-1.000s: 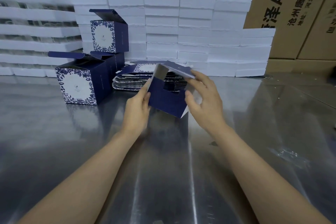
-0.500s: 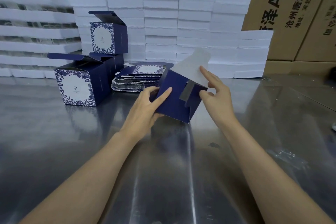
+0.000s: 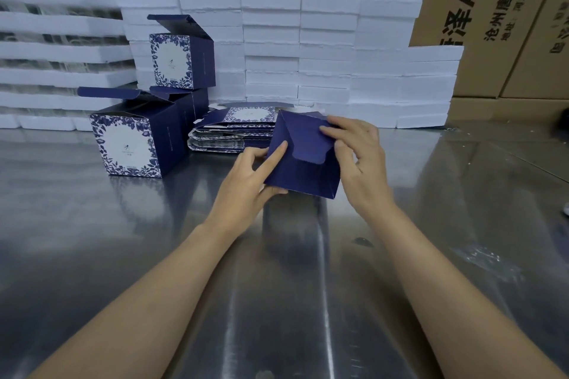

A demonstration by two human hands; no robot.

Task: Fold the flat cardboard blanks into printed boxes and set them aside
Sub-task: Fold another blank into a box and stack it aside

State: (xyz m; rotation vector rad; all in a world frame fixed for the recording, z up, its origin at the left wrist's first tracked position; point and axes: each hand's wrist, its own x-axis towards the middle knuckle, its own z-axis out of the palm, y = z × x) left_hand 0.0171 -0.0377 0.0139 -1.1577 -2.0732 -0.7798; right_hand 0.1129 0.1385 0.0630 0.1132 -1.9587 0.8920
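Observation:
A dark blue box is held tilted above the steel table, its folded bottom flaps facing me. My left hand grips its left side, forefinger lying on the blue face and thumb under the lower edge. My right hand holds the right side, fingers pressing the flaps down. Behind it lies a stack of flat printed blanks. Three folded boxes stand at the left with lids open: one in front, one behind it, one on top.
The steel table stretches toward me. White foam blocks are stacked along the back and left. Brown printed cartons stand behind them. A small dark scrap lies on the table by my right forearm.
The white-backed flap that stood up has been folded down, closing the box's end. My right hand moved onto the flaps. The box now shows only blue faces.

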